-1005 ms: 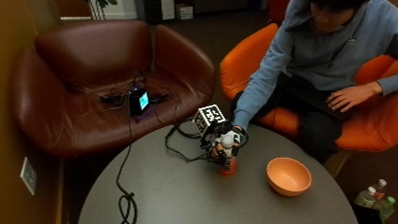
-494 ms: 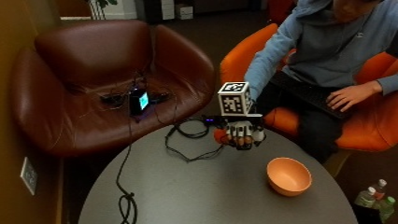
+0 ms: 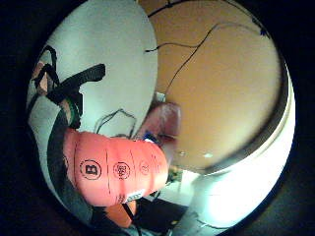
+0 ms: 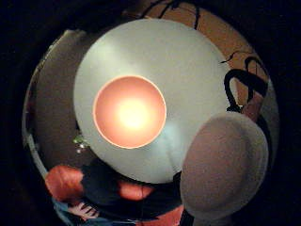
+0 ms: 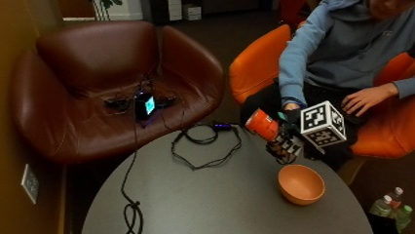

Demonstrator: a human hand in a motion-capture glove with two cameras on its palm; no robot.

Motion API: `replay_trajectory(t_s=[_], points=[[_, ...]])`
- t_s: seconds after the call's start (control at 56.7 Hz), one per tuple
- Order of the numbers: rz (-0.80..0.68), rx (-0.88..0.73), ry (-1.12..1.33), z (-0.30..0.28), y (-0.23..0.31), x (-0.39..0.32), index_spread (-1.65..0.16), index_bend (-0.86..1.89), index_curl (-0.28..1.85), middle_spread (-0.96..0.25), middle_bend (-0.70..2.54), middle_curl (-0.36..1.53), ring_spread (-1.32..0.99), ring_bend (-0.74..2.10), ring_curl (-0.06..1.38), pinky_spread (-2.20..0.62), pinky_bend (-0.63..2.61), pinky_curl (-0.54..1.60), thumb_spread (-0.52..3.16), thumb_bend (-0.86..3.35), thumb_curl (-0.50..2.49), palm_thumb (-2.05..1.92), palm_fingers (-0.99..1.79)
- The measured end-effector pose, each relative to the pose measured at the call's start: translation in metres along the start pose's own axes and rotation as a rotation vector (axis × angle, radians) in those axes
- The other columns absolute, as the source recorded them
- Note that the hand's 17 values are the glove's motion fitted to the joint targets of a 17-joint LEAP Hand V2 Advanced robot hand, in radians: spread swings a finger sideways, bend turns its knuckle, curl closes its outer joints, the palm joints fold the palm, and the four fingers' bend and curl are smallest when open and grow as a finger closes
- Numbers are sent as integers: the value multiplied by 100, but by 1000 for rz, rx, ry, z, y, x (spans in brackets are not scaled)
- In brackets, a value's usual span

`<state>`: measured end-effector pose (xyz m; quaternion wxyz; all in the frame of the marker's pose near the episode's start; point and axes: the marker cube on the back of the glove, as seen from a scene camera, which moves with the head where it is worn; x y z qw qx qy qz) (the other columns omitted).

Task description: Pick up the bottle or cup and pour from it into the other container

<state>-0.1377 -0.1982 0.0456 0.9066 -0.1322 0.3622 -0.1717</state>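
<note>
- The round grey table [image 5: 214,204] serves as the landmark; everything below is placed against it, going from the left side of the outside view to the right.
- Beyond the table's far left edge stands a brown leather armchair [image 5: 97,73], and on its seat lies a small device with a lit screen [image 5: 144,105].
- A black cable [image 5: 133,170] runs from that seat down onto the left part of the table, and a looped black cord [image 5: 207,144] lies on the table's far edge.
- Above the far right part of the table, clear of its surface, the orange bottle [image 5: 262,124] is tipped well over, its base pointing toward the armchair side.
- The gloved right hand [image 5: 289,139] holds that bottle with its fingers wrapped round the body; the little finger side palm view shows the bottle [image 3: 115,172] filling the space right at the palm, printed symbols on its label.
- On the table's right part, just below and beside the hand, sits the orange bowl [image 5: 301,184], upright and apart from the bottle.
- The thumb side palm view looks straight down into the bowl [image 4: 129,111], with the table [image 4: 188,70] around it.
- Beyond the table's right edge the person sits in an orange chair [image 5: 256,68], the bare hand [image 5: 366,97] resting on the lap.
</note>
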Motion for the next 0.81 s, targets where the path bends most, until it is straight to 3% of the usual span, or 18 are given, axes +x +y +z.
replay_trajectory(t_s=[0.247, 0.811], points=[[-47, -91, 206, -10, -11, -41, -11, 27, 52, -6, 41, 49, -15, 49, 44, -23, 39, 39, 18, -4, 75, 93, 133], [-26, -112, 143, -5, -10, -39, -12, 28, 52, -6, 41, 49, -16, 49, 44, -24, 40, 38, 18, -4, 76, 91, 133]])
